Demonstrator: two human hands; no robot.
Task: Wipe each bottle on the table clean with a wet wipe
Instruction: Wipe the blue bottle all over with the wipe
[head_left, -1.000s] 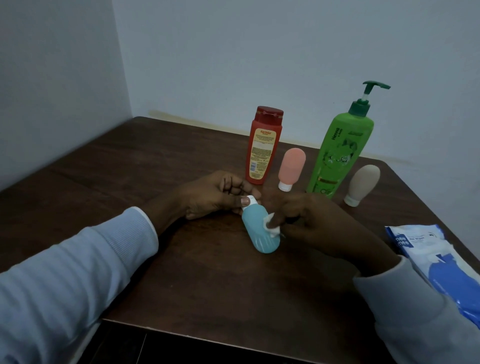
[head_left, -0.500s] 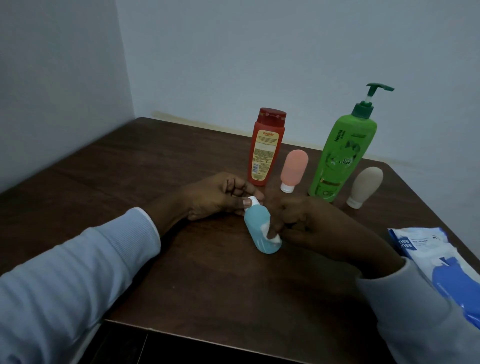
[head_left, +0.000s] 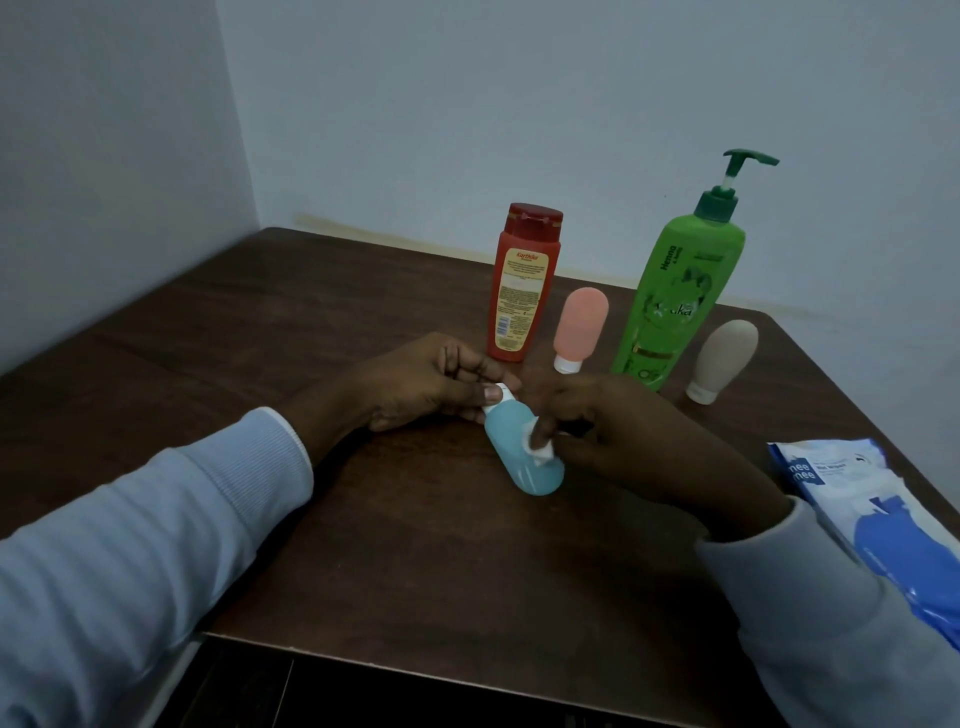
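Teal bottle (head_left: 514, 452) lies on its side near mid-bench (head_left: 415, 545), white cap toward 11 o'clock, base toward 5 o'clock. Change: the wet wipe (head_left: 541, 453) slid down toward the base half a second ago and is now back up on the mid right flank, so a back-and-forth rub stroke; the bottle itself has barely shifted.

Judgement: wiping of this bottle is mid-way, with its far side and cap probably not done.

Left hand (head_left: 431, 382): fingers curled, thumb and fingertips pinching the cap end to steady it.

Right hand (head_left: 618, 436): fingers narrow, pinching the small folded wipe and pressing it on the bottle.

Standing upright from 12 to 2 o'clock: red bottle (head_left: 524, 291), pink bottle (head_left: 579, 325), green pump bottle (head_left: 675, 301), beige bottle (head_left: 724, 358). Neither hand touches them.

Wipes pack (head_left: 872, 504) lies at 4 o'clock by the bench edge.
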